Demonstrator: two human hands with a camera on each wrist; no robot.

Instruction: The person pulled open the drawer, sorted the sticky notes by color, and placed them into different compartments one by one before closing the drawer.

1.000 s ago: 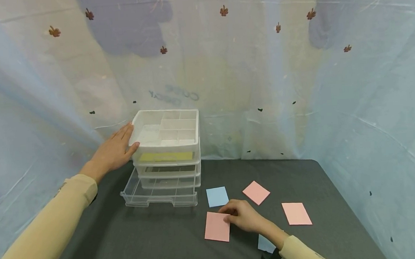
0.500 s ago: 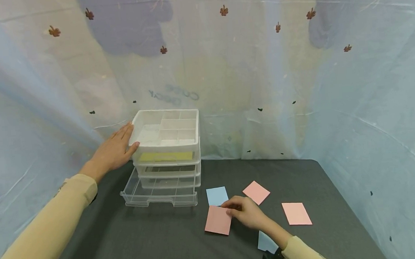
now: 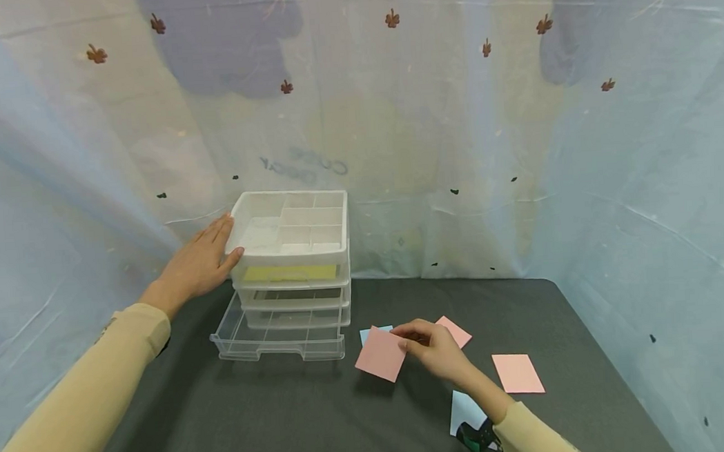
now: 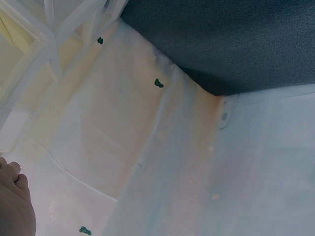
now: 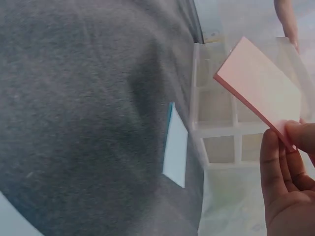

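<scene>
A pink sticky note pad [image 3: 380,354] is pinched at one edge between the thumb and fingers of my right hand [image 3: 438,349], lifted above the dark table. The right wrist view shows the pad [image 5: 261,83] tilted, thumb on one face and fingers behind. My left hand [image 3: 199,263], fingers straight, rests against the left side of a clear plastic drawer organizer [image 3: 295,255]. Its bottom drawer [image 3: 276,345] is pulled out. Something yellow [image 3: 290,272] lies in the upper drawer. Behind the held pad, a blue sticky note pad [image 3: 365,335] is partly covered.
Other pads lie on the table [image 3: 274,425]: one pink pad [image 3: 455,332] partly behind my right hand, another pink pad [image 3: 517,373] to the right, and a blue pad [image 3: 464,411] under my right wrist. A patterned curtain [image 3: 406,126] hangs behind and at the sides.
My right hand has raised the pink sticky note pad off the table and carried it away from me, in front of the blue pad. The left hand stays put.
</scene>
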